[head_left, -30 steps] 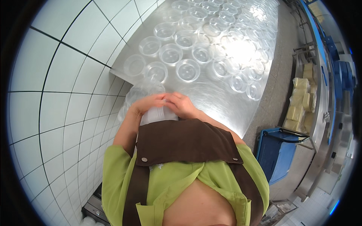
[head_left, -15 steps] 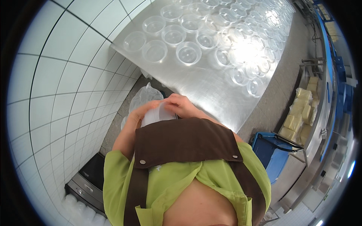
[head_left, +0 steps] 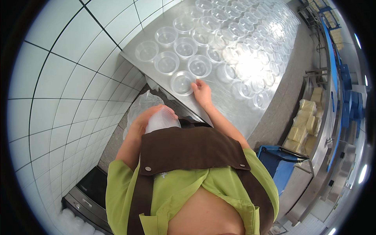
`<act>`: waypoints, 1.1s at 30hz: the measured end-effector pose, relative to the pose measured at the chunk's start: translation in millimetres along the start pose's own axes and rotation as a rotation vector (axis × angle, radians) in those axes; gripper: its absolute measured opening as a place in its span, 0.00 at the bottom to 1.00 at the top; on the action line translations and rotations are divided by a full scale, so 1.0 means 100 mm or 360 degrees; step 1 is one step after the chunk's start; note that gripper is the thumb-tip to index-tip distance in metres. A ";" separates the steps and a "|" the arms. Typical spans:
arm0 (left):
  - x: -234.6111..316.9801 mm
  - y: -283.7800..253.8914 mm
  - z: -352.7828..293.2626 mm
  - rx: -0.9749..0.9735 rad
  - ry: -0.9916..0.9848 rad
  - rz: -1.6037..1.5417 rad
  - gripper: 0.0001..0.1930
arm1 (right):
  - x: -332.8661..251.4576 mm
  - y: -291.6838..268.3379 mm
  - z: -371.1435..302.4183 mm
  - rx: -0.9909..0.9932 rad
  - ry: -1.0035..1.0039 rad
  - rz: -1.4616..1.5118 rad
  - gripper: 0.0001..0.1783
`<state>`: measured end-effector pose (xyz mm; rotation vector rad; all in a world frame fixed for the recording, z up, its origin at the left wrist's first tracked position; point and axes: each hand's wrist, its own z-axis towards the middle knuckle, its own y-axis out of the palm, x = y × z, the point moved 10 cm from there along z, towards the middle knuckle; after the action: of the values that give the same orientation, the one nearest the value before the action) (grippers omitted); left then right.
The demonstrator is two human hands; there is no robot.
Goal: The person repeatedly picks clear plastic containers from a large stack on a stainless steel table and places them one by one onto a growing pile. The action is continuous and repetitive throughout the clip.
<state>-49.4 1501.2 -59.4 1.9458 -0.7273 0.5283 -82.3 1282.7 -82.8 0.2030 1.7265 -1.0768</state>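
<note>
My left hand [head_left: 154, 113] is wrapped round a stack of clear plastic tubs [head_left: 163, 121] close to my apron. Out over the steel table [head_left: 225, 100], my right hand [head_left: 201, 92] pinches the rim of a single round clear tub [head_left: 182, 83] near the table's front edge. That tub is upright, at the near end of many like it. Right behind it sits another open tub [head_left: 199, 66], and a further one [head_left: 166, 62] lies to the left. Glare washes out part of the rows at the right.
White tiled wall [head_left: 78, 70] runs along the left side. A crumpled clear plastic bag [head_left: 137, 111] hangs below the table by my left arm. On the right are a tray of pale yellow wrapped blocks [head_left: 305, 125], a blue bin [head_left: 276, 166] and a steel counter.
My right hand has left the stack and moved forward to the table with one tub, which now stands in front of the others. My left hand keeps hold of the stack.
</note>
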 end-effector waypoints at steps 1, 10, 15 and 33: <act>-0.01 -0.05 0.04 -0.0028 -0.0018 0.0055 0.20 | -0.07 -0.05 -0.04 0.0071 0.0012 -0.0008 0.14; -0.15 -0.06 0.53 -0.0238 -0.0258 -0.0010 0.17 | -1.13 0.02 -1.01 -0.0261 -0.0872 -0.0080 0.10; -0.16 0.07 0.30 -0.0441 -0.0310 0.0180 0.18 | 0.02 -0.61 -0.83 0.0217 0.0189 0.0375 0.04; -0.20 0.88 -0.02 -0.0268 -0.0142 -0.0496 0.29 | -0.96 -0.38 -1.27 -0.0618 -0.1017 0.0158 0.15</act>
<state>-124.3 1476.2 -14.9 1.8866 -0.4925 0.1845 -147.6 1387.2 24.1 -0.2745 1.2868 -0.6177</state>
